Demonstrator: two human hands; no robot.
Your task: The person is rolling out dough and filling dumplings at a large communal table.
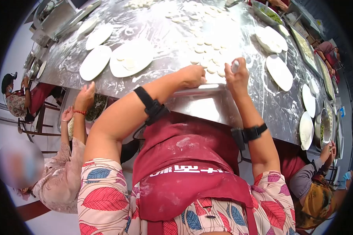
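My left hand is closed, fingers curled down over the table edge beside the rim of a shiny metal tray. What it holds, if anything, is hidden under the fingers. My right hand is raised at the tray's right corner, its fingers wrapped round a pale grey rod-like object, of which only one end shows. Just beyond my hands lie several small flattened dough pieces on the floured steel table.
White oval plates stand left, one with dough wrappers on it; more plates stand right. A bowl of green filling is at the far right. Co-workers sit along both sides; one person's hand is near my left arm.
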